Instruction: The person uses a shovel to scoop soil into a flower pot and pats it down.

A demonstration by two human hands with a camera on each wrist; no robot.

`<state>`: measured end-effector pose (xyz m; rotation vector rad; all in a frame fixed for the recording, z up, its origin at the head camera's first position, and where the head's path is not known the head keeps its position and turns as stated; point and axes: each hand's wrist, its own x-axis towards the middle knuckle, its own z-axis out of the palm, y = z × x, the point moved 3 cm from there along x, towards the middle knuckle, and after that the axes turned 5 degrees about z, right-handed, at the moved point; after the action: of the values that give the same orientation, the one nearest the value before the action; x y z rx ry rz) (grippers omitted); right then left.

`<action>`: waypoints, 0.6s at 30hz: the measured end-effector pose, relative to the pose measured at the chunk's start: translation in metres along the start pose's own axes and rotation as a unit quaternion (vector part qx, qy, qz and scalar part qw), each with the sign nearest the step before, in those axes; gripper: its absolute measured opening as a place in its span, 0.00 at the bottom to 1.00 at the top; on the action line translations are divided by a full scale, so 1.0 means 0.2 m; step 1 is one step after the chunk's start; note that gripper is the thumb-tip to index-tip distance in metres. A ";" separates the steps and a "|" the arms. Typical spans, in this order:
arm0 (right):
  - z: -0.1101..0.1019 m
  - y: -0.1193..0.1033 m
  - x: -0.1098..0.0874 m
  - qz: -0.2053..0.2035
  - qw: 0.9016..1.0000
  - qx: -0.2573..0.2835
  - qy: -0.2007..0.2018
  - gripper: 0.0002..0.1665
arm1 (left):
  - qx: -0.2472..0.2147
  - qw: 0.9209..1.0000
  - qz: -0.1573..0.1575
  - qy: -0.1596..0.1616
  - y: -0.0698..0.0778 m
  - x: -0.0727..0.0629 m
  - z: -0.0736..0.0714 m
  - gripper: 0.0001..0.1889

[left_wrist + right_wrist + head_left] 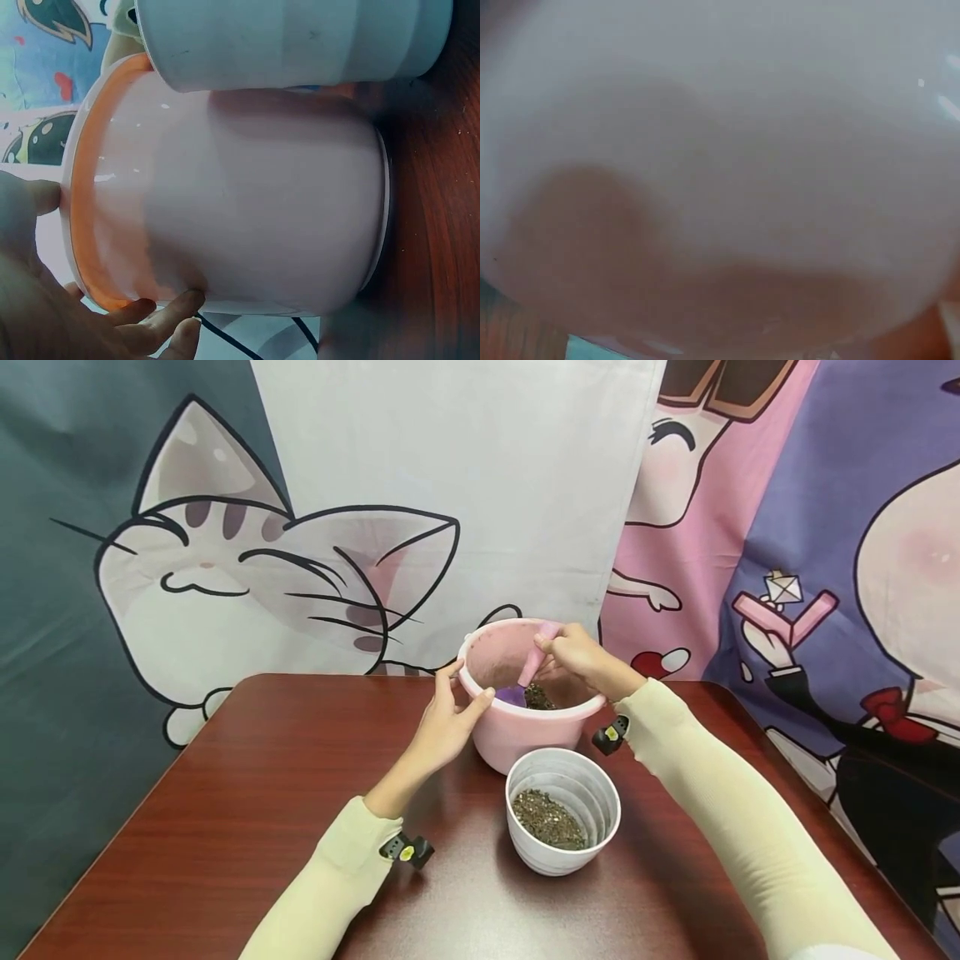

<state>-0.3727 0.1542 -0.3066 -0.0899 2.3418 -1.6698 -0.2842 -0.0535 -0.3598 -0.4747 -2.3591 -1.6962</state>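
A pink bucket [517,739] stands on the table, with dark soil [538,696] inside. At its left side my left hand [444,727] holds the rim; the left wrist view shows thumb at the rim and fingers against the outer wall [262,202]. My right hand [581,653] reaches over the right rim and grips the pink handle of a small trowel [532,664]. The trowel's purple blade [512,696] is down in the bucket, its lower end hidden by the near rim. Only the blurred bucket wall [780,150] fills most of the right wrist view.
Directly in front of the bucket stands a white ridged pot [555,862], with soil [551,820] in its bottom. Both sit on a reddish-brown table [285,785]. A cartoon-printed cloth [525,468] hangs behind the table.
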 end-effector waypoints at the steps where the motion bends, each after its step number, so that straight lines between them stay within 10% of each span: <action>1: 0.00 0.00 0.00 0.001 1.000 0.001 0.000 0.21 | 0.002 1.000 -0.001 0.000 0.00 0.00 0.00 0.36; 18: -0.12 -0.04 -0.06 -0.001 0.994 0.108 -0.006 0.13 | -0.012 1.000 -0.002 -0.002 0.00 -0.01 -0.01 0.37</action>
<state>-0.3681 0.1760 -0.2894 -0.0600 2.1374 -1.9037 -0.2832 -0.0548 -0.3598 -0.4789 -2.3455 -1.7286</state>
